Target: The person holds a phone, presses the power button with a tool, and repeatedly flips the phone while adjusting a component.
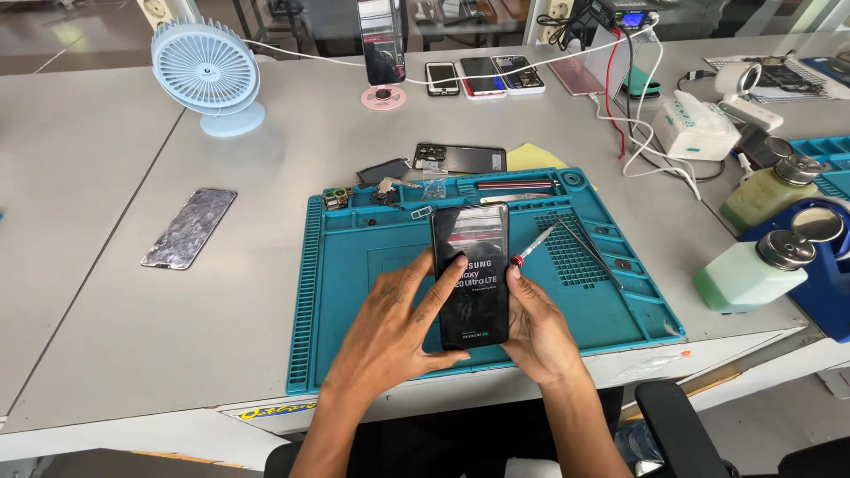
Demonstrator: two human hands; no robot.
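Note:
A black smartphone [471, 257] with a lit boot screen is held upright-tilted over the teal repair mat [354, 265]. My left hand [394, 332] lies across its left side, index finger on the screen. My right hand [536, 332] grips the phone's right edge from below. A small red-handled screwdriver [534, 246] lies on the mat just beside my right fingers. Metal tweezers [589, 252] rest on the mat's gridded area to the right.
A black phone back cover [459, 158], small parts and a yellow sheet lie behind the mat. A cracked screen panel [189, 227] lies left. A blue fan [205, 71], several phones [482, 76], cables and two green pump bottles [753, 274] stand around.

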